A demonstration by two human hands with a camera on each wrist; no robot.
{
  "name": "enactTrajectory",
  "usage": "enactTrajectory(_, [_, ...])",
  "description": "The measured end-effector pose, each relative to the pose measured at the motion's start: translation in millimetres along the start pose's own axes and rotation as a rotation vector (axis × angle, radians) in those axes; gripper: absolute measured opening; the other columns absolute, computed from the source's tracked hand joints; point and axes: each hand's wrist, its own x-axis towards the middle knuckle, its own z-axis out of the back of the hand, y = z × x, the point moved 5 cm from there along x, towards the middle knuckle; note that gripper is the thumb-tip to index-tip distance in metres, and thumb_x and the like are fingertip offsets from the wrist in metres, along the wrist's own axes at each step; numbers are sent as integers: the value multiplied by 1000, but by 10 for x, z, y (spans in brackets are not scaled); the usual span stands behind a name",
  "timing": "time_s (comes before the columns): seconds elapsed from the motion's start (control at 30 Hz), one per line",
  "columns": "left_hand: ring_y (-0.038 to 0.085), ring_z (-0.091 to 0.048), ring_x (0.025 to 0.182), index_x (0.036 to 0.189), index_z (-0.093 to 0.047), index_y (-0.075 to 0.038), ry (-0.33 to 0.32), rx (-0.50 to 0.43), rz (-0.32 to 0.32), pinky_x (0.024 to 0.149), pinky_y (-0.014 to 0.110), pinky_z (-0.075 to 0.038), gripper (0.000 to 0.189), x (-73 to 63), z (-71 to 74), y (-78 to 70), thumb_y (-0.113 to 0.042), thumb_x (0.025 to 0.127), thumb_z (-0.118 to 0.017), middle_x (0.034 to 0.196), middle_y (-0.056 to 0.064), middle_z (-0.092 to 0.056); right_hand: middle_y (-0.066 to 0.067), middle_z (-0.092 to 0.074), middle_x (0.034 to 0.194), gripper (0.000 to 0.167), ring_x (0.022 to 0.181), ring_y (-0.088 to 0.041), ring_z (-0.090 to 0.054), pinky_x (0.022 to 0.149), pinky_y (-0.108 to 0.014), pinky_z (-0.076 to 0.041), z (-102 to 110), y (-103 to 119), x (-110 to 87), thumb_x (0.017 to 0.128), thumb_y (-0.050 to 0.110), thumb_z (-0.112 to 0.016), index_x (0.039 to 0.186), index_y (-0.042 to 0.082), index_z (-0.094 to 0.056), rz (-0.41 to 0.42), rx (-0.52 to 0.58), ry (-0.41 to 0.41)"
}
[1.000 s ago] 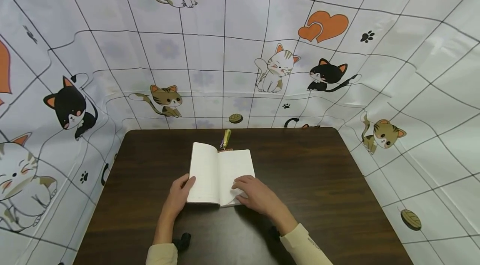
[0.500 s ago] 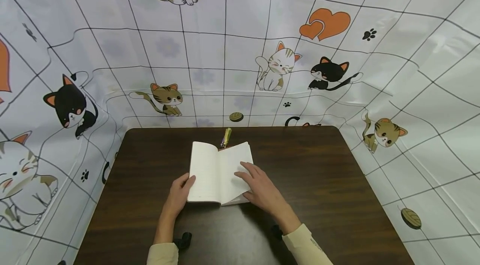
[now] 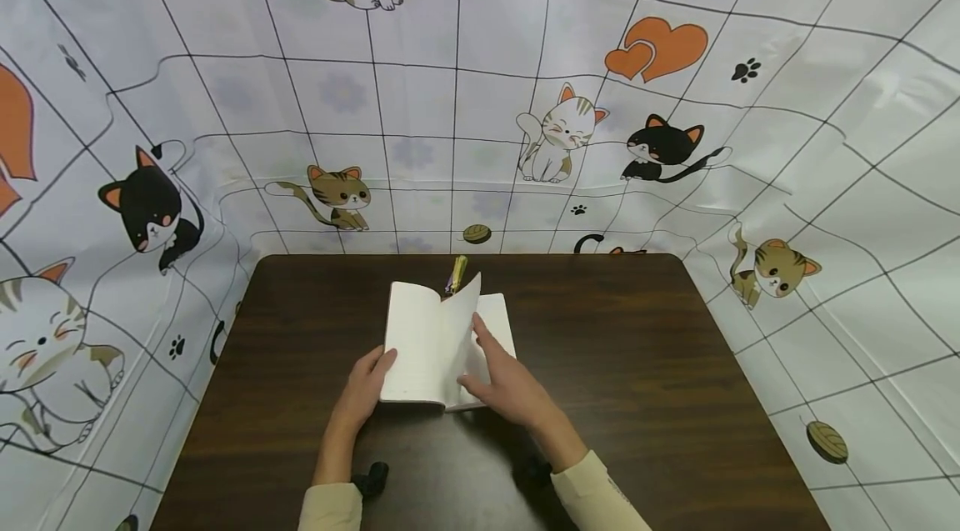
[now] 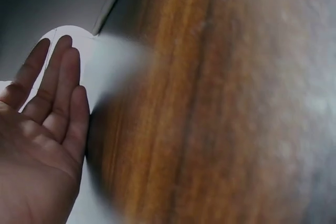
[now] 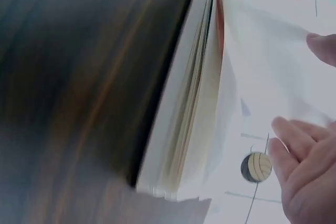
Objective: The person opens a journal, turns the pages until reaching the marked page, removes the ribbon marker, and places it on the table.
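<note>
An open notebook (image 3: 413, 343) with white pages lies mid-table. My left hand (image 3: 363, 388) holds its left edge, with the thumb on the page; the other fingers are largely hidden in the head view. The left wrist view shows this hand (image 4: 50, 129) with fingers extended beneath a dark flat surface. One page (image 3: 459, 339) stands raised near the spine, leaning left. Against its right side is my right hand (image 3: 513, 381), fingers spread and fairly straight. From the right wrist, the thumb and fingers of that hand (image 5: 312, 166) appear apart beside the lifted page (image 5: 262, 51).
A small yellow-and-purple item (image 3: 456, 274) lies behind the notebook; its kind is unclear. The dark wooden table (image 3: 622, 364) has a cat-patterned white sheet (image 3: 420, 106) behind it and at both sides. Black wrist devices (image 3: 371, 479) sit at the wrists.
The page under my right hand has lifted from the right side and swung up toward the left, baring the page beneath. The left hand keeps its hold on the notebook's left edge.
</note>
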Motion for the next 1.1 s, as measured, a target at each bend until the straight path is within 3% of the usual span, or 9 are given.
enactTrajectory(0.1, [41, -43, 153, 162, -40, 1, 23, -17, 28, 127, 63, -30, 71, 8, -22, -7, -51, 115, -43, 159, 26, -52, 1, -23, 180, 91, 152, -27, -51, 122, -53, -42, -80, 61, -6, 106, 40, -69, 174, 27, -9, 19, 42, 71])
enactTrajectory(0.17, [41, -44, 151, 163, -40, 1, 27, -26, 35, 126, 62, -32, 71, 12, -34, -11, -51, 115, -43, 159, 26, -52, 2, -28, 178, 87, 147, -26, -57, 120, -51, -45, -125, 100, -12, 107, 43, -66, 174, 29, -13, 28, 39, 102])
enactTrajectory(0.37, [23, -69, 109, 153, -55, -3, -25, -51, 28, 96, 37, -54, 57, 23, -42, -4, -45, 115, -45, 131, 20, -70, 3, -41, 172, 75, 145, -21, -58, 117, -46, -49, -260, 211, -11, 108, 44, -65, 171, 33, -26, 56, -21, 138])
enactTrajectory(0.57, [14, -65, 83, 129, -66, -5, -90, -77, 23, 77, 29, -52, 42, 38, -12, 31, -39, 115, -46, 97, 8, -72, -2, -39, 174, 67, 154, -22, -48, 116, -47, -49, -403, 315, -16, 108, 48, -63, 168, 37, -35, 95, -110, 171])
enactTrajectory(0.73, [15, -63, 88, 127, -68, -5, -117, -90, 23, 80, 29, -50, 39, 35, 13, 50, -34, 116, -43, 97, 5, -70, -6, -36, 175, 60, 154, -27, -49, 117, -46, -48, -476, 346, -33, 108, 48, -64, 164, 37, -45, 129, -180, 172])
enactTrajectory(0.87, [23, -62, 121, 147, -60, -2, -100, -67, 0, 106, 38, -48, 55, 17, 21, 46, -41, 118, -34, 134, 18, -69, -8, -36, 174, 58, 152, -30, -50, 117, -46, -49, -482, 373, -49, 107, 49, -64, 162, 36, -49, 158, -197, 159])
enactTrajectory(0.93, [25, -59, 127, 149, -57, 0, -95, -74, -6, 109, 41, -46, 60, 6, 23, 41, -45, 118, -34, 142, 22, -64, -8, -36, 174, 57, 152, -30, -50, 117, -47, -49, -483, 377, -52, 107, 50, -63, 161, 36, -49, 162, -197, 155])
enactTrajectory(1.0, [23, -63, 111, 137, -62, 4, -100, -94, -26, 97, 38, -51, 59, -15, 23, 27, -47, 117, -39, 125, 24, -67, -9, -36, 174, 56, 152, -30, -50, 116, -47, -49, -486, 370, -49, 108, 51, -62, 161, 36, -49, 164, -200, 159])
enactTrajectory(1.1, [16, -53, 73, 102, -62, 2, -144, -117, -65, 68, 29, -46, 47, -23, 26, 9, -43, 114, -53, 84, 10, -57, -6, -36, 174, 60, 151, -29, -52, 115, -48, -50, -481, 343, -33, 108, 54, -60, 163, 35, -46, 154, -214, 166])
